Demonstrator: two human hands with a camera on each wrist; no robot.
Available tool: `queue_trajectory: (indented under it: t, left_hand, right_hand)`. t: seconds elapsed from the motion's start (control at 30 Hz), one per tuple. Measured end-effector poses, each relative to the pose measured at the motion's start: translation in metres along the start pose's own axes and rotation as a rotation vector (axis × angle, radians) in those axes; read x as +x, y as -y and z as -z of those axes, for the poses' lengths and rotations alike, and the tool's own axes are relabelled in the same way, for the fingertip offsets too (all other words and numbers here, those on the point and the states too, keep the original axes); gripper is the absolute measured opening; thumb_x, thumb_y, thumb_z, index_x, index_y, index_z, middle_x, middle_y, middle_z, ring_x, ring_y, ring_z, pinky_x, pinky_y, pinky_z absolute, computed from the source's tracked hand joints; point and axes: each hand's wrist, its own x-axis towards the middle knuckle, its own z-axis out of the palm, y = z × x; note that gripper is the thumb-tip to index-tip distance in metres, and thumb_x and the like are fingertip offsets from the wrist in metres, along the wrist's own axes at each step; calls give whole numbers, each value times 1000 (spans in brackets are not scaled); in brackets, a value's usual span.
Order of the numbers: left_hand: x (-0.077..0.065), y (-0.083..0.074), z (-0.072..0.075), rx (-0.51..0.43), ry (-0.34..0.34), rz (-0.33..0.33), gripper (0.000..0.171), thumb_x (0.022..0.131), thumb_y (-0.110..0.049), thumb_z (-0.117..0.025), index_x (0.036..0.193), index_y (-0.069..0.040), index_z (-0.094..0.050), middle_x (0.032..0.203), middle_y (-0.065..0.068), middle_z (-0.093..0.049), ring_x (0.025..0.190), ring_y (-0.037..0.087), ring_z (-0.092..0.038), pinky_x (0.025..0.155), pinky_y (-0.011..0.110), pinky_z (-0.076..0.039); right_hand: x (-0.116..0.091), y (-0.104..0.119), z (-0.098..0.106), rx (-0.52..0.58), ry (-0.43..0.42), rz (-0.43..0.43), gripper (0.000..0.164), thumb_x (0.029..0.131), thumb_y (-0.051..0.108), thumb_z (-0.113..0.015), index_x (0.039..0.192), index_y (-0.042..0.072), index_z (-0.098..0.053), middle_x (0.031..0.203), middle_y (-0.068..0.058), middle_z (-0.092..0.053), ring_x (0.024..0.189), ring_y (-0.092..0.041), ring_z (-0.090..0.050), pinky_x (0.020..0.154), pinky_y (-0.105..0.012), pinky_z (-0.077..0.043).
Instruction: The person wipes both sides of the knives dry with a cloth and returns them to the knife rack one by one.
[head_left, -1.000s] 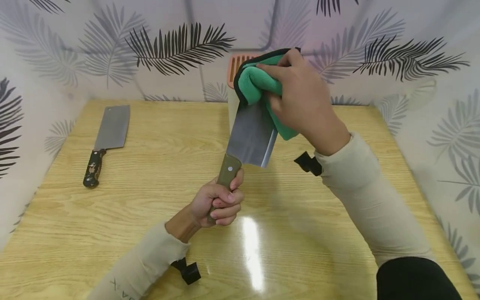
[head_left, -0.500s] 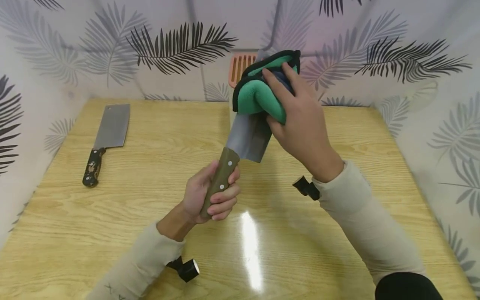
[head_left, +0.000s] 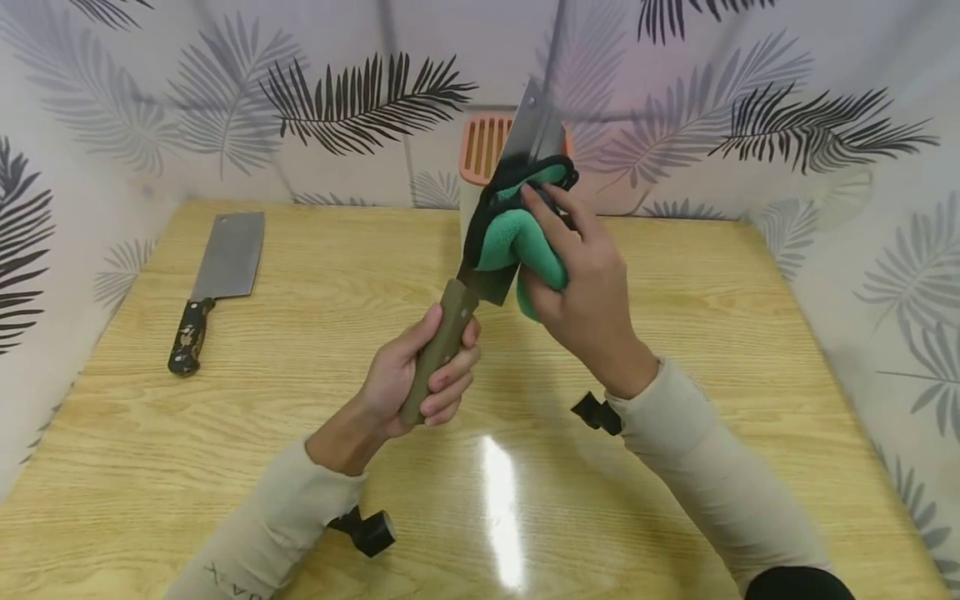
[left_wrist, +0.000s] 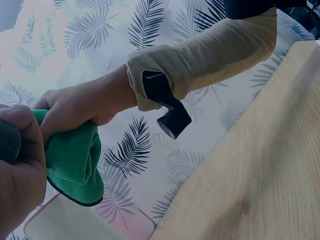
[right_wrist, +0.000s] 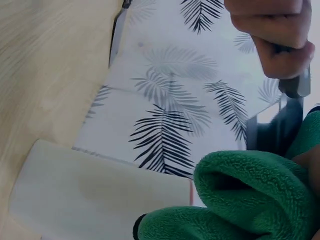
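Observation:
My left hand point(head_left: 420, 367) grips the olive handle of a cleaver point(head_left: 442, 346), which is raised above the table with its blade slanting up and away. A green cloth point(head_left: 517, 237) with black edging is folded over the lower part of the blade, near the handle. My right hand point(head_left: 581, 287) pinches that cloth against the blade, and the blade's upper end shows bare above it. In the left wrist view the cloth point(left_wrist: 75, 160) hangs below the right hand point(left_wrist: 80, 107). The right wrist view shows the bunched cloth point(right_wrist: 250, 195) close up, with the left hand point(right_wrist: 275, 30) on the handle.
A second cleaver point(head_left: 228, 254) with a dark patterned handle lies at the table's left. Behind the raised blade stands a pale knife block point(head_left: 470, 208) with an orange slotted top. Leaf-patterned fabric point(head_left: 360, 100) encloses the wooden table point(head_left: 315, 275) at the back and sides.
My right hand has slid the cloth down the blade from its far end towards the handle, uncovering the tip. The cleaver has turned a little in my left hand, its handle shifting slightly upward.

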Motion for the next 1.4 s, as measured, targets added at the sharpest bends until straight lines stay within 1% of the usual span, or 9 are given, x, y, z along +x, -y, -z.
queue_trajectory:
  t: [0.23, 0.37, 0.53, 0.67, 0.83, 0.97, 1.1, 1.27, 1.4]
  left_hand:
    - [-1, -3, -2, 79, -117, -33, 36, 109, -43, -32, 108, -11, -49, 65, -9, -49, 44, 2, -51, 36, 18, -38]
    - [-3, -3, -4, 89, -181, -29, 32, 105, -42, -46, 109, -11, -52, 64, -8, -54, 43, 2, -55, 38, 15, -44]
    - [-2, -1, -7, 115, -209, -19, 36, 98, -47, -56, 109, -13, -53, 62, -6, -59, 45, 3, -59, 39, 17, -48]
    - [1, 0, -10, 259, -306, -11, 51, 92, -61, -50, 114, -15, -56, 59, -8, -58, 42, 2, -57, 39, 18, -46]
    - [3, -1, -15, 401, -433, 52, 51, 102, -57, -40, 124, -13, -55, 59, -8, -51, 42, 4, -50, 40, 19, -43]
    - [3, -2, -17, 391, -415, 74, 38, 105, -46, -42, 122, -13, -50, 62, -5, -50, 48, 6, -56, 48, 23, -54]
    - [2, -2, -16, 406, -396, 74, 29, 106, -41, -43, 121, -16, -46, 64, -4, -50, 45, 7, -56, 44, 25, -53]
    - [5, 1, -14, 519, -440, 80, 19, 109, -27, -43, 115, -9, -48, 65, -5, -55, 40, 6, -50, 36, 22, -43]
    - [8, 4, -15, 629, -464, 86, 27, 109, -23, -41, 116, 0, -53, 67, -3, -53, 41, 7, -47, 37, 24, -42]
  right_hand:
    - [-18, 5, -5, 147, 46, -2, 52, 86, 3, -63, 137, 7, -60, 130, -19, -63, 115, -33, -64, 96, -48, -56]
    - [-22, 5, -5, 212, -27, -4, 48, 87, 2, -64, 135, 5, -62, 129, -19, -63, 116, -33, -64, 99, -46, -54]
    - [-21, 3, -2, 252, -120, 1, 45, 88, 2, -63, 133, 5, -63, 129, -21, -63, 114, -35, -64, 102, -42, -53]
    - [-19, 1, 1, 254, -148, -15, 45, 87, 2, -62, 131, 5, -64, 127, -22, -63, 114, -36, -64, 103, -41, -53]
    - [-18, -2, 5, 244, -168, -59, 45, 85, 3, -61, 130, 4, -65, 125, -22, -65, 115, -36, -64, 104, -40, -52]
    - [-16, -2, 11, 252, -210, -91, 43, 86, 5, -63, 129, 3, -66, 125, -22, -65, 116, -35, -63, 105, -36, -50]
    - [-10, 0, 18, 278, -291, -96, 42, 86, 7, -64, 127, 1, -66, 127, -22, -62, 115, -32, -59, 101, -33, -47]
    - [-2, 6, 23, 285, -323, -67, 41, 86, 6, -65, 126, 1, -67, 128, -21, -59, 105, -31, -59, 93, -31, -47]
    - [0, 7, 19, 216, -282, -59, 41, 85, 5, -65, 126, 4, -68, 126, -22, -58, 97, -35, -60, 89, -32, -49]
